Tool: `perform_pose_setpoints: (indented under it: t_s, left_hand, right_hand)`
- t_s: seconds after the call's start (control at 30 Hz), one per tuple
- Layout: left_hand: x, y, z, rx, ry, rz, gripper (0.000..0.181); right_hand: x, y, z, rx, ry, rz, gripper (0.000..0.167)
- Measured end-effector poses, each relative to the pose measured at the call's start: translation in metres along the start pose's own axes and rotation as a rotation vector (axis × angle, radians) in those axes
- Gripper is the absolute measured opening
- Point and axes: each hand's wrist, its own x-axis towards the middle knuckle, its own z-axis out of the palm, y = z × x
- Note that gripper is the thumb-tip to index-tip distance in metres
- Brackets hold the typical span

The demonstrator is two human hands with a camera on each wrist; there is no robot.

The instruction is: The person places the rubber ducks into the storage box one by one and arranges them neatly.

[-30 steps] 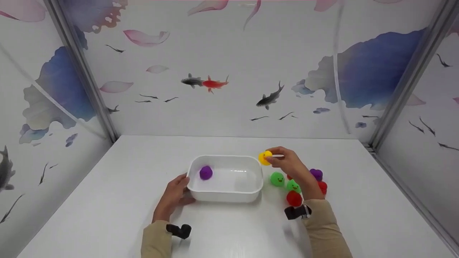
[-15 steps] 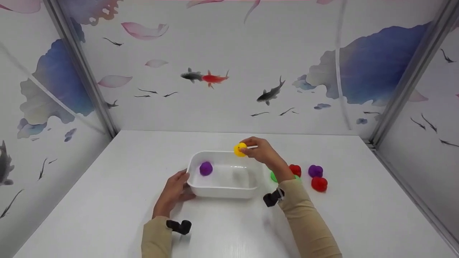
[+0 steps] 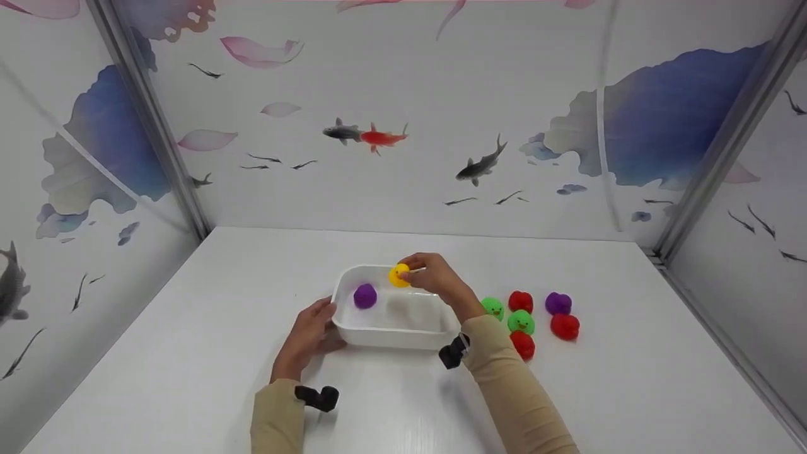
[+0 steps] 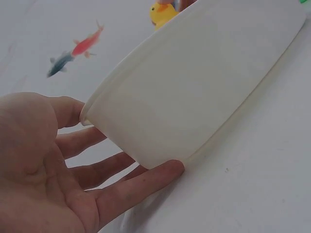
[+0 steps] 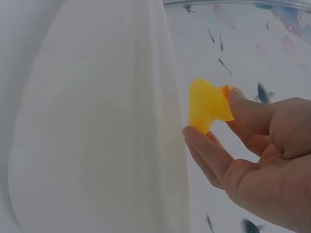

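A white plastic tub (image 3: 391, 338) sits on the table, with a purple rubber duck (image 3: 365, 296) inside at its left end. My left hand (image 3: 309, 331) holds that end; in the left wrist view the thumb (image 4: 68, 110) meets the rim and the other fingers lie along the end wall and lower corner. Over the tub's far side, my right hand (image 3: 435, 274) pinches a yellow rubber duck (image 3: 399, 275) between thumb and fingers. In the right wrist view the yellow duck (image 5: 206, 104) shows beside the tub wall (image 5: 107, 116), its orange beak near the thumb.
Right of the tub lie several more rubber ducks: two green, one (image 3: 493, 309) partly behind my right forearm, three red, one (image 3: 565, 326) farthest right, and a purple one (image 3: 558, 303). White printed walls surround the white table (image 3: 630, 378) at the back and sides.
My right hand has carried the yellow duck leftward from beyond the tub's right end to above its far side, and slightly lower lately. My left hand stays on the tub.
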Motion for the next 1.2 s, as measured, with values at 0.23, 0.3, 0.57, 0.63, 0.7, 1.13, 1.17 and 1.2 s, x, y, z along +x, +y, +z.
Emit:
perform_pose_setpoints:
  t_s: [0.23, 0.3, 0.57, 0.63, 0.7, 1.13, 1.17, 1.2]
  left_hand:
    - [-0.001, -0.002, 0.001, -0.017, 0.003, 0.008, 0.049]
    - [-0.002, -0.004, 0.001, -0.019, 0.001, -0.002, 0.049]
    - [-0.001, -0.001, 0.000, -0.013, 0.015, -0.005, 0.049]
    - [-0.002, 0.000, 0.000, -0.013, 0.011, 0.000, 0.049]
    - [-0.002, 0.000, -0.001, -0.013, 0.006, 0.005, 0.049]
    - [-0.002, 0.000, 0.000, -0.004, 0.003, 0.011, 0.049]
    - [-0.002, 0.000, 0.000, -0.003, 0.004, 0.013, 0.049]
    - [-0.002, 0.000, -0.001, 0.000, 0.007, 0.012, 0.049]
  right_hand:
    - [0.006, 0.006, 0.020, -0.048, -0.008, 0.037, 0.029]
    - [0.007, 0.008, 0.025, -0.062, -0.011, 0.037, 0.028]
    - [0.010, 0.012, 0.037, -0.109, 0.003, -0.030, 0.026]
    - [0.011, 0.013, 0.039, -0.114, 0.012, -0.031, 0.026]
    - [0.011, 0.015, 0.041, -0.115, 0.021, -0.032, 0.026]
    - [0.017, 0.020, 0.047, -0.156, 0.028, 0.084, 0.026]
    - [0.017, 0.020, 0.048, -0.149, 0.026, 0.092, 0.026]
    - [0.017, 0.020, 0.048, -0.143, 0.026, 0.096, 0.027]
